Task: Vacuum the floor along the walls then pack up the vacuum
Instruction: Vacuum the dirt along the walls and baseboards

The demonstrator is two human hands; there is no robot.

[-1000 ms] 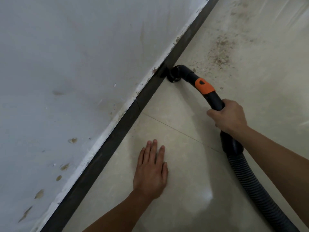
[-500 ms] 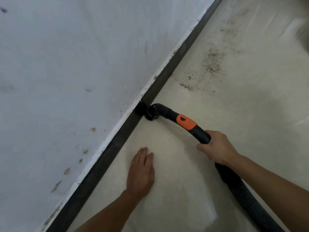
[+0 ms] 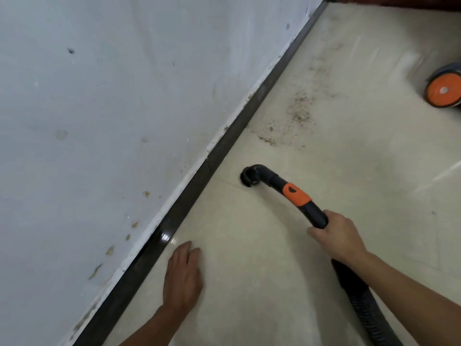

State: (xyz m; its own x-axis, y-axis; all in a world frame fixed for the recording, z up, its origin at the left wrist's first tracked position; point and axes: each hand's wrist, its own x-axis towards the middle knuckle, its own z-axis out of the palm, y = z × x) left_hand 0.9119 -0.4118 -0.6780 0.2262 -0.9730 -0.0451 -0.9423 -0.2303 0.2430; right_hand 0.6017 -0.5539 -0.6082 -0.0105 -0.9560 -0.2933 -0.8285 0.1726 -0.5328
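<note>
Left hand (image 3: 183, 278) flat on the floor (image 3: 249, 258), right hand (image 3: 336, 238) wrapped round the vacuum wand (image 3: 296, 194).

My left palm lies beside the dark skirting board (image 3: 199, 181), fingers straight and together, holding nothing. The wand's black nozzle (image 3: 249, 177) points down at the tile, apart from the skirting and short of the dirt patch (image 3: 296, 116). My right fingers curl under the wand behind its orange collar, mostly hidden. The ribbed hose (image 3: 361, 308) leaves the frame below; an orange wheel (image 3: 442, 89) is cut off at the right.
</note>
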